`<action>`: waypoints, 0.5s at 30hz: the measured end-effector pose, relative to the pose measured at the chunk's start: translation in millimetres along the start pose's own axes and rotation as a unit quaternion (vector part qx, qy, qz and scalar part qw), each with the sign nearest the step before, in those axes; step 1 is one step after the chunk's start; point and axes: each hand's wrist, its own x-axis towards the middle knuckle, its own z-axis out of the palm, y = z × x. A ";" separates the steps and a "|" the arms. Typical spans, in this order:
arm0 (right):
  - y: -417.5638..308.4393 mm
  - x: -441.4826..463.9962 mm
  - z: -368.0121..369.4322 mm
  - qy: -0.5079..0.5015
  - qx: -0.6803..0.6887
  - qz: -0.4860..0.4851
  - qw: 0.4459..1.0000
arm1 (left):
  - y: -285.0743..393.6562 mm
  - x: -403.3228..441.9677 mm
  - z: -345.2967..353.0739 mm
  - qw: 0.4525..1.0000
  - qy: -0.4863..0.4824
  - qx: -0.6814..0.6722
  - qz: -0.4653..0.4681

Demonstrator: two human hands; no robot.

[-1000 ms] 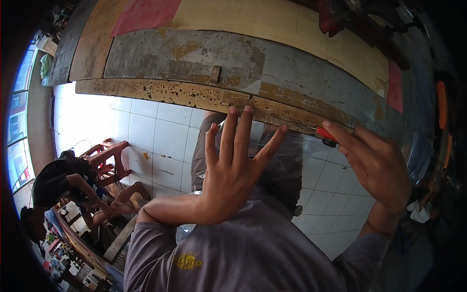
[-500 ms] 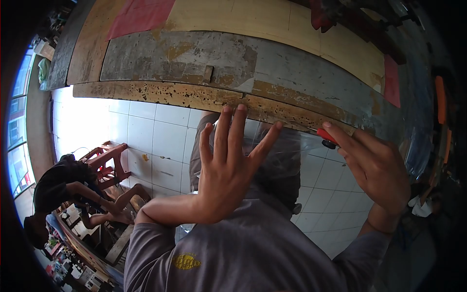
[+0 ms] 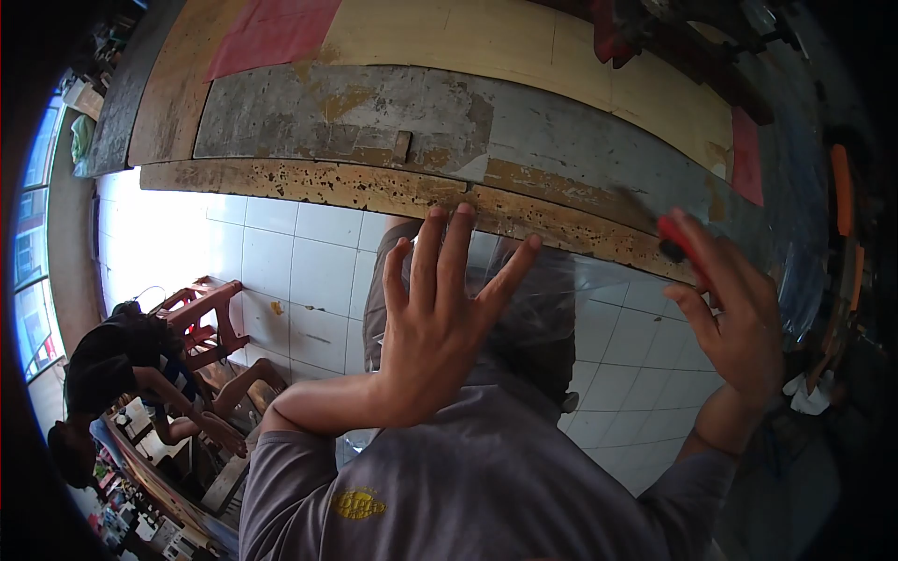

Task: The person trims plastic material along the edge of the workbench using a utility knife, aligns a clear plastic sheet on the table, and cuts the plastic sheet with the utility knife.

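My left hand (image 3: 432, 323) has its fingers spread, with the longer fingertips resting on the speckled wooden edge strip (image 3: 309, 182) of the workbench. A sheet of clear plastic film (image 3: 599, 273) hangs below that edge, over my lap and beside the left thumb. Wrapped around a red cutter knife (image 3: 677, 241) with a black knob, my right hand (image 3: 734, 323) is over the right end of the strip. The knife's blade is blurred and angles up and left above the bench top. A small brown block (image 3: 401, 147) lies on the grey surface.
The worn grey bench top (image 3: 561, 136) has a yellow board (image 3: 449, 37) and red patches behind it. A dark red metal frame (image 3: 692, 70) stands at the back right. At left, another person (image 3: 122, 355) sits near a red stool (image 3: 215, 318).
My right hand has lifted the cutter knife from the bench edge, shifting it up and right and tilting it. My left hand stays in place. The other person's arm has moved slightly.
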 end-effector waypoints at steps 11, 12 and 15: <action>-4.2 -48.7 112.2 0.143 0.005 -0.052 0.988 | 1.6 1.4 -7.3 0.998 -0.010 -0.055 -0.018; -3.8 -49.8 115.8 0.146 0.005 -0.042 0.988 | 1.9 1.4 -8.9 0.998 -0.010 -0.061 -0.024; -7.9 -47.4 118.7 0.141 -0.003 -0.025 0.990 | 3.8 -1.5 -4.9 0.998 0.012 -0.055 -0.027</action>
